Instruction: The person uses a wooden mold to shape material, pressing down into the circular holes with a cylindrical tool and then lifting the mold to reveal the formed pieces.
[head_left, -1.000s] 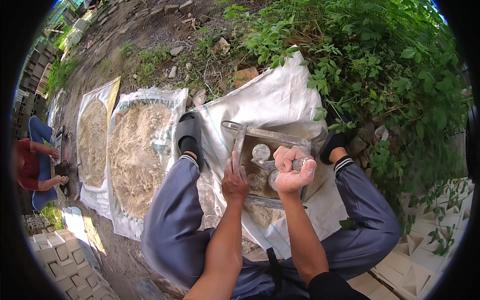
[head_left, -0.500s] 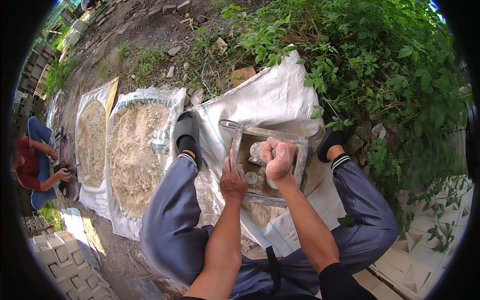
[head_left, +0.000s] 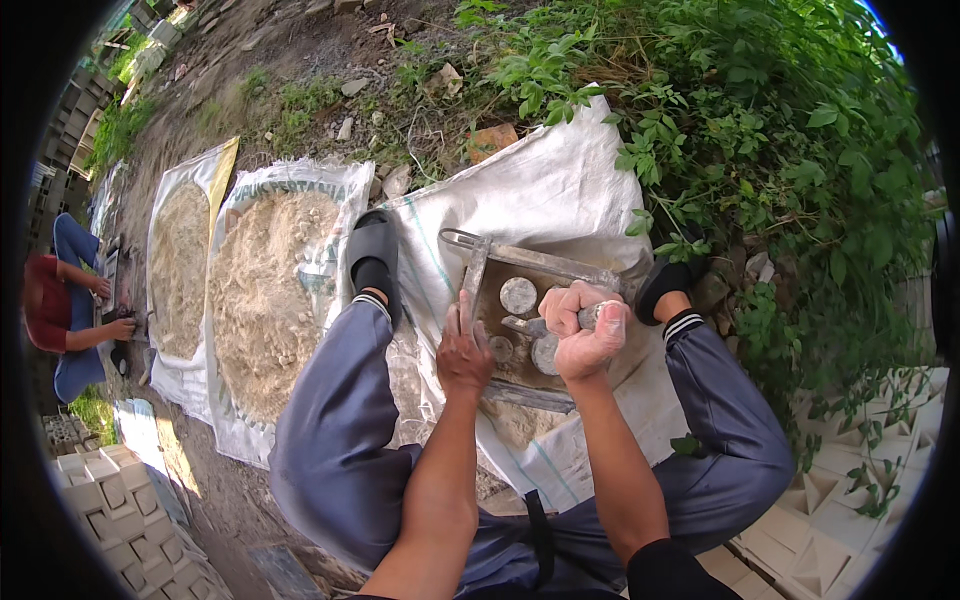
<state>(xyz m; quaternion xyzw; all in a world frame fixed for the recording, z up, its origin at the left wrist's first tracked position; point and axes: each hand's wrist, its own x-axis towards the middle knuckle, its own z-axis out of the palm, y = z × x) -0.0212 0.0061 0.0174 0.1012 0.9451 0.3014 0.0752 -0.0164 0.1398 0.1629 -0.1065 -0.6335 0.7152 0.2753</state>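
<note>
A square grey mould frame (head_left: 545,262) lies on a white woven sack (head_left: 500,215) between my feet. Pale round disc shapes (head_left: 518,295) show inside it, on sandy material. My left hand (head_left: 466,355) lies against the frame's left bar, fingers stretched along it and holding nothing. Over the frame's right part, my right hand (head_left: 588,335) is closed round the handle of a dusty grey hand tool (head_left: 522,326). The tool's narrow end points left between the discs; my fist hides much of the rest, so its kind is unclear.
To the left, two opened sacks carry heaps of pale sandy powder (head_left: 270,290). Beyond them another person (head_left: 65,310) sits working with both hands. Leafy plants (head_left: 780,150) crowd the right side. Patterned pale blocks (head_left: 130,520) are stacked at lower left and lower right (head_left: 840,540).
My right hand has moved slightly right and down and turned with the tool, uncovering a round disc shape in the frame. My left hand stays against the left bar.
</note>
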